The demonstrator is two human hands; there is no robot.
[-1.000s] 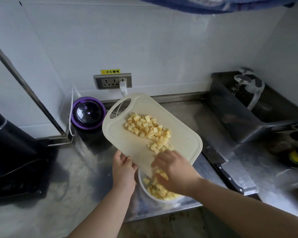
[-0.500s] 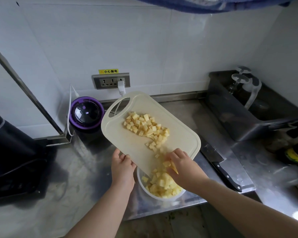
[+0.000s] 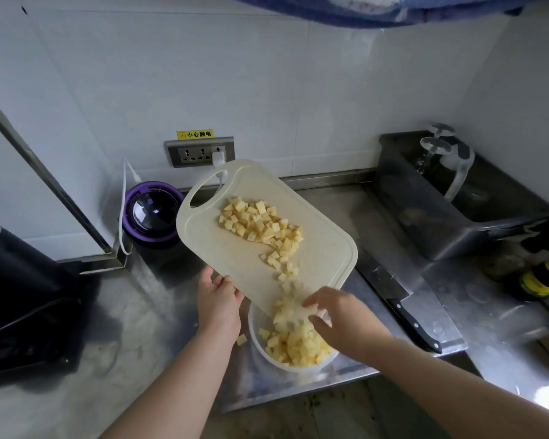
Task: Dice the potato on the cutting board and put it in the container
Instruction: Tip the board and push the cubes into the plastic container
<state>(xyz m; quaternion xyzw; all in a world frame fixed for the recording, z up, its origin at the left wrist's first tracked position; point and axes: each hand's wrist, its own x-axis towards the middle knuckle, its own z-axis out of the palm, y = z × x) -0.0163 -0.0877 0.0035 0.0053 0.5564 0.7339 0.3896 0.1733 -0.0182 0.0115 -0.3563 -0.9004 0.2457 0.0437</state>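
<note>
A cream cutting board [image 3: 235, 255] is tilted down toward a round clear container [image 3: 256, 339] at the counter's front edge. My left hand [image 3: 217, 301] grips the board's near left edge. Diced potato [image 3: 262, 221] lies in a heap on the upper board, with a trail of cubes sliding down its right side. My right hand [image 3: 336, 315] hovers over the container at the board's lower corner, fingers spread and blurred, sweeping cubes off. The container holds a pile of potato cubes [image 3: 293, 345]. One cube [image 3: 241, 339] lies on the counter left of it.
A black-handled cleaver [image 3: 396, 307] lies on the steel counter right of the board. A purple-rimmed round appliance [image 3: 152, 213] sits behind the board below a wall socket [image 3: 200, 152]. A metal tub [image 3: 450, 213] and bottles [image 3: 542, 277] stand at right, a black appliance [image 3: 16, 296] at left.
My right hand has swept cubes down off the board's lower edge into the container. The pile in the container has grown. A cube now lies on the counter.
</note>
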